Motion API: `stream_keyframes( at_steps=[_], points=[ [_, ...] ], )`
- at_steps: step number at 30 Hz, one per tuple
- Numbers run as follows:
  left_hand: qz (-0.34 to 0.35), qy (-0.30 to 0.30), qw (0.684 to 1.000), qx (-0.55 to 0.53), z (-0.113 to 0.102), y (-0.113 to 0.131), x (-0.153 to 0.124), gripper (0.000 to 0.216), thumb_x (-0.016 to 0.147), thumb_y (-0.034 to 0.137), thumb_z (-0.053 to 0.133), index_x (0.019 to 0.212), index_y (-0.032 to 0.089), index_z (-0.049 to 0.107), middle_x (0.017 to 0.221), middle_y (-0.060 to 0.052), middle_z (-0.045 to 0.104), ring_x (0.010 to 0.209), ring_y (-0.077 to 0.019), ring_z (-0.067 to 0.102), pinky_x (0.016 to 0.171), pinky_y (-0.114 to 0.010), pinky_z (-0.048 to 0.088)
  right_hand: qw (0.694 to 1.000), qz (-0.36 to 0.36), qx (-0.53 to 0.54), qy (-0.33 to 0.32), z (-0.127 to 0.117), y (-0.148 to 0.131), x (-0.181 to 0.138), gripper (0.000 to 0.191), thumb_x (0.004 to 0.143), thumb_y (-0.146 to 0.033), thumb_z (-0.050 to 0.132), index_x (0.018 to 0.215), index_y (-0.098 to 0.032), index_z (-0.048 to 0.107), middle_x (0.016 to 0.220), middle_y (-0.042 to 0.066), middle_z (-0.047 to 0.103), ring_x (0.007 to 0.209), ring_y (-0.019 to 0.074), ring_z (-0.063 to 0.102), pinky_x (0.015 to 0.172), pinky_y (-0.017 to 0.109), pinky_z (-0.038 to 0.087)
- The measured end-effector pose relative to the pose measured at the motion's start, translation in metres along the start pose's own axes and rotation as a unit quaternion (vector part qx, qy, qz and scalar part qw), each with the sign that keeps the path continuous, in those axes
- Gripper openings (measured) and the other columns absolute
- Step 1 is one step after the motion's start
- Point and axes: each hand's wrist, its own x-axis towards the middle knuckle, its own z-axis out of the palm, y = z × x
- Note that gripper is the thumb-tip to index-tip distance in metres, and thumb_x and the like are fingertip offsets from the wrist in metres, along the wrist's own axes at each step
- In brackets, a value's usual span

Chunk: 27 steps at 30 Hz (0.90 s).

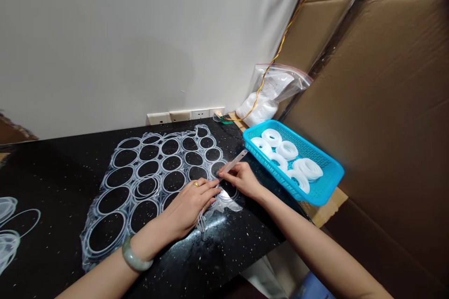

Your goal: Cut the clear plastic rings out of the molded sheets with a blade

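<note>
The cardboard (386,103) stands well to the right of the sheet (159,155). The black table (52,168) lies under the sheet, which is clear and full of round holes. A blue basket (329,182) with white rings (286,149) is just right of it. The left hand (191,205) lies flat on the sheet's right edge, fingers stretched out. The right hand (242,180) is beside it, pinching a thin blade (234,162) whose tip meets the sheet.

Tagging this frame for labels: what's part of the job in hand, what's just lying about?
In hand: left hand resting on the ring sheet; right hand holding a thin blade; blue basket of white rings.
Lying about: zip bag, yellow cable, wall sockets, cardboard, loose rings far left.
</note>
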Motion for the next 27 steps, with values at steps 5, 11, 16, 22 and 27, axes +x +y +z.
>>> stream_keyframes(
  at_steps=[5,11,16,22,27],
  points=[
    [0.002,0.01,1.0,-0.002,0.001,0.001,0.001,0.035,0.103,0.029,0.037,0.132,0.023,0.056,0.137,-0.006,0.057,0.116,-0.0244,0.051,0.095,-0.046,0.046,0.999,-0.029,-0.026,0.006,0.0,0.0,-0.001,0.021,0.086,-0.033,0.065,0.081,-0.015,0.074,0.08,0.007,0.074,0.07,0.0183,0.065,0.064,0.027,0.048],
    [-0.015,0.011,0.999,-0.03,-0.005,0.005,0.004,0.034,0.103,0.029,0.037,0.126,0.023,0.06,0.134,-0.006,0.06,0.114,-0.0245,0.053,0.095,-0.046,0.046,0.981,-0.13,-0.143,-0.011,0.002,-0.003,-0.006,0.023,0.096,-0.027,0.052,0.089,-0.017,0.072,0.093,0.008,0.073,0.083,0.0172,0.066,0.075,0.026,0.047],
    [-0.006,0.005,0.998,-0.058,-0.006,0.003,0.004,0.033,0.103,0.029,0.036,0.12,0.021,0.063,0.13,-0.007,0.062,0.114,-0.0231,0.054,0.097,-0.042,0.048,0.928,-0.116,-0.353,-0.034,0.001,-0.012,-0.001,0.026,0.098,-0.02,0.045,0.098,-0.018,0.071,0.097,0.008,0.072,0.083,0.0165,0.067,0.069,0.023,0.044],
    [0.022,0.003,0.997,-0.071,-0.013,0.003,0.001,0.032,0.103,0.028,0.035,0.117,0.022,0.064,0.129,-0.006,0.062,0.112,-0.0219,0.056,0.098,-0.042,0.048,0.865,-0.063,-0.494,0.063,-0.023,-0.03,0.041,0.026,0.096,-0.017,0.045,0.103,-0.017,0.07,0.098,0.01,0.073,0.079,0.0198,0.066,0.061,0.026,0.038],
    [0.037,0.008,0.995,-0.095,-0.023,0.004,-0.001,0.032,0.103,0.028,0.036,0.118,0.022,0.063,0.123,-0.006,0.066,0.11,-0.0211,0.059,0.096,-0.039,0.05,0.859,-0.054,-0.445,0.246,-0.049,-0.042,0.072,0.033,0.1,-0.023,0.04,0.101,-0.015,0.072,0.095,0.012,0.073,0.079,0.02,0.065,0.064,0.026,0.04]
  ],
)
